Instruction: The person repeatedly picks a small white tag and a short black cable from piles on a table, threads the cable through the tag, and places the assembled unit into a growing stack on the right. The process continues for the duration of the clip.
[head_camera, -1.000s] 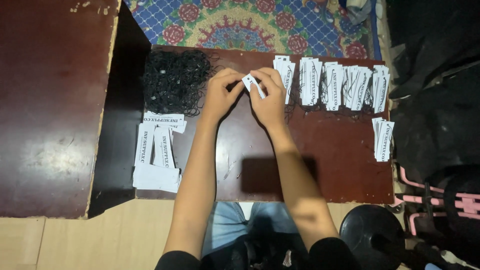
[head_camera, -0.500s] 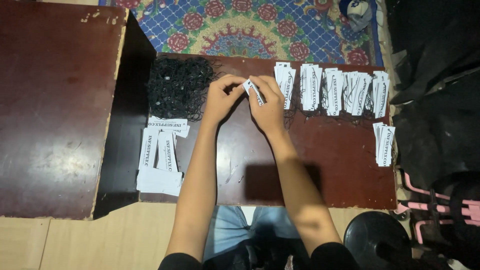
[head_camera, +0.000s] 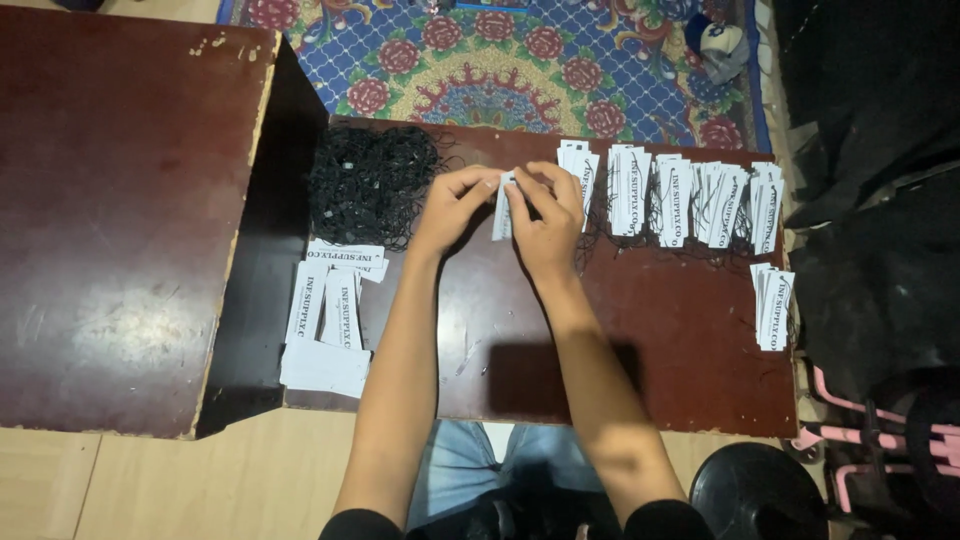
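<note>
Far left of frame: large dark red tabletop (head_camera: 120, 220), scuffed, chipped edge. Next to it, lower brown table (head_camera: 640, 340) fills centre. On its left edge, loose stack of white paper tags (head_camera: 330, 320) with black print, some fanned, some face down. Above them, upper left of the brown table, tangled heap of black string loops (head_camera: 370, 185). Centre: left hand (head_camera: 455, 205) and right hand (head_camera: 545, 220) meet, both fingertips pressed together on one white tag (head_camera: 502, 207), held upright between them just above the table; left pinches its left edge, right pinches top and right side. Right of hands, row of strung tag bundles (head_camera: 680, 200) along the upper edge, black strings trailing. Far right, small separate tag pile (head_camera: 772, 305) near table edge. Top of frame: blue floral rug (head_camera: 500, 70). Right edge: dark fabric (head_camera: 880, 200), pink frame (head_camera: 860, 440) bottom right.
</note>
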